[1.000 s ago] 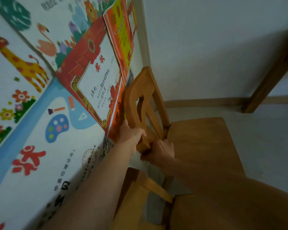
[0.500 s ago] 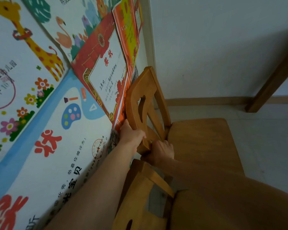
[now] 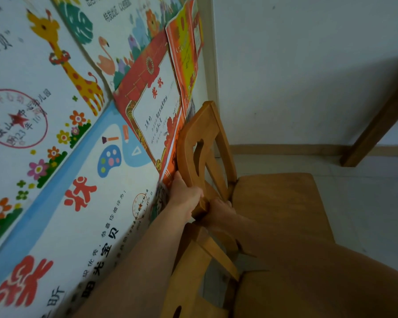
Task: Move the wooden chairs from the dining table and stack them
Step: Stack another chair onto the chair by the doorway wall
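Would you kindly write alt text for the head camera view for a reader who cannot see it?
Both hands, left and right, grip the backrest of a wooden chair standing close against a wall covered in colourful children's posters. A second wooden chair stands nearer the camera, and a wooden table leg shows at right.

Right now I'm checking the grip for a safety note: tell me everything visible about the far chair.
The far chair is light brown wood with a flat bare seat and a curved backrest with a cut-out slot and slats. It stands close beside the poster wall, backrest toward the certificates. The left hand wraps the backrest's lower edge; the right hand grips just beside it. Its legs are hidden. A near chair sits in front.
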